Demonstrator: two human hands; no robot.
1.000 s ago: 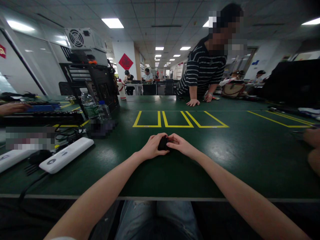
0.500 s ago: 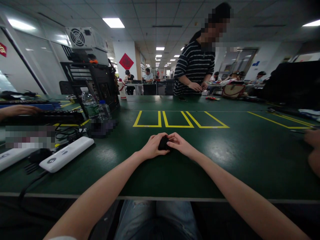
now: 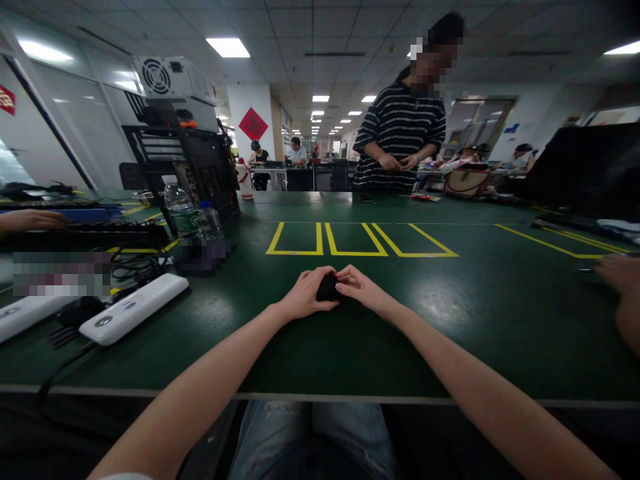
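A small black object (image 3: 327, 287) with a dark, boxy shape is between my hands, low over the green table (image 3: 320, 353); its kind is too dark to make out. My left hand (image 3: 309, 291) grips it from the left, with the thumb along its near side and the fingers over its far side. From the right, my right hand (image 3: 359, 285) has its bent fingertips and thumb against the object's right edge. Past the hands, yellow tape outlines (image 3: 356, 254) mark the tabletop.
White power strips (image 3: 135, 308) with cables lie at the left. Behind them stand water bottles (image 3: 181, 210) and an open computer case (image 3: 200, 163). Across the table stands a person in a striped shirt (image 3: 400, 133). Other people's hands (image 3: 33, 220) show at the left and right edges.
My hands and the black object have hardly moved. The person across the table has straightened up from leaning on it and now holds both hands together. The hand at the right edge has shifted.
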